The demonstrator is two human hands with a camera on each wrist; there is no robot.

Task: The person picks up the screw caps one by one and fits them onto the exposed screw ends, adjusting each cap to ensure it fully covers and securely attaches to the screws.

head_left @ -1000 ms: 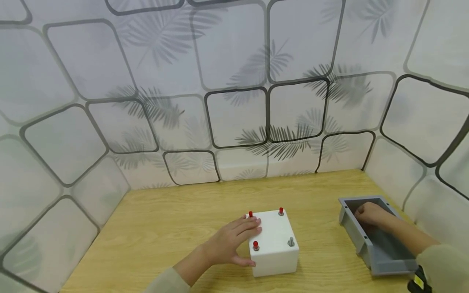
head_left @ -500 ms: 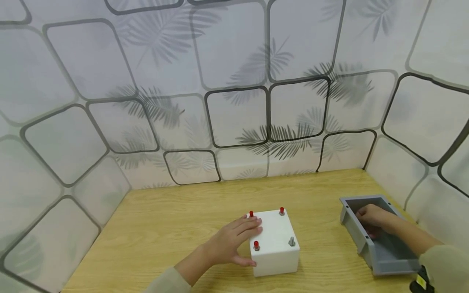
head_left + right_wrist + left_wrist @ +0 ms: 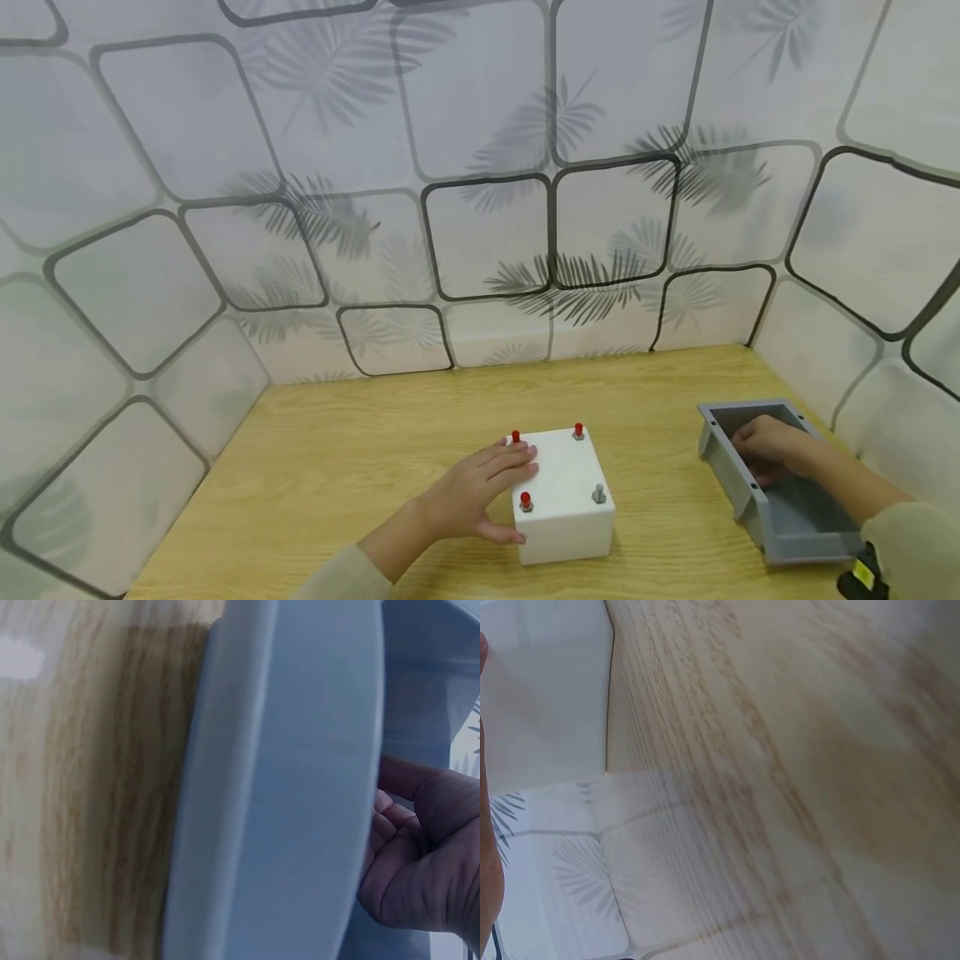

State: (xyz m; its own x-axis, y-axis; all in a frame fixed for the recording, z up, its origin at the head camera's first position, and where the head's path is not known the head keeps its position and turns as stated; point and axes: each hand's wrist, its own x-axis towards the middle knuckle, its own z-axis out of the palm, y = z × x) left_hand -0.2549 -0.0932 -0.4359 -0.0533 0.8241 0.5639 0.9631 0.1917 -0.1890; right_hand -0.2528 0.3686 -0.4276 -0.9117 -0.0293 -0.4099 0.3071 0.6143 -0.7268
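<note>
A white box (image 3: pixel 566 471) stands on the table, with a bolt at each top corner. Red caps (image 3: pixel 526 499) cover three bolts; the near right bolt (image 3: pixel 598 493) is bare metal. My left hand (image 3: pixel 474 493) rests on the box's left side, fingers extended over the top, thumb near the front left edge. In the left wrist view the box (image 3: pixel 544 697) fills the upper left corner. My right hand (image 3: pixel 768 446) reaches inside a grey bin (image 3: pixel 813 547), fingers bent. From the right wrist, the bin wall (image 3: pixel 307 780) hides the fingertips, so anything between them is out of sight.
The wooden table (image 3: pixel 360 442) extends around the box and the bin. A patterned cloth (image 3: pixel 487 242) hangs behind and on both sides. The bin sits close to the right-hand cloth wall.
My right hand has shifted slightly inside the bin, its fingers now showing more below the knuckles. The left hand keeps its place on the box. The view has drifted slightly.
</note>
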